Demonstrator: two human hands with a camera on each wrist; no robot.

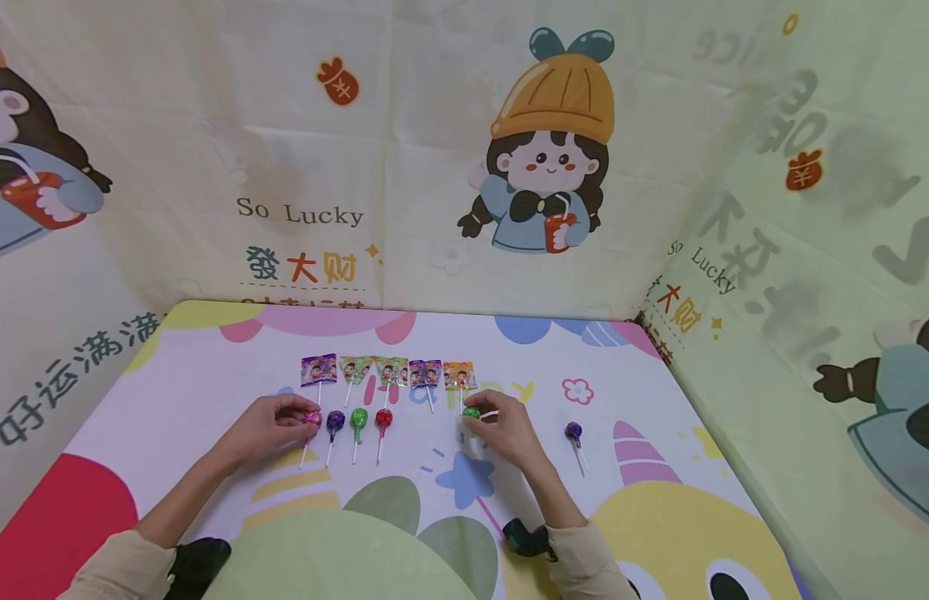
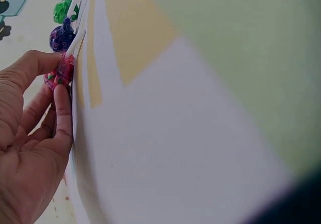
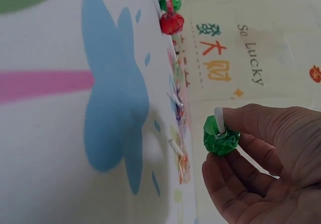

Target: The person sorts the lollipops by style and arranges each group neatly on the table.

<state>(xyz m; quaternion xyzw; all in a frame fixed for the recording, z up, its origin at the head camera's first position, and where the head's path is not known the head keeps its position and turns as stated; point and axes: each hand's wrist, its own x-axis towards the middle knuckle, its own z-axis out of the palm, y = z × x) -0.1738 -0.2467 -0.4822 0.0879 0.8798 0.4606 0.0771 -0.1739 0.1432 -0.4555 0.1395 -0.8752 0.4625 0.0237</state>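
My left hand pinches the round head of a pink lollipop between thumb and fingers, at the left end of a row on the table. Beside it in that row lie a purple lollipop, a green lollipop and a red lollipop, sticks toward me. With thumb and fingers my right hand pinches a second green lollipop, held off the table in the right wrist view. Another purple lollipop lies alone to the right of that hand.
Behind the row, several flat-wrapped lollipops line up, from a purple packet to an orange packet. A patterned cloth covers the table. Printed curtains hang at the back and on both sides.
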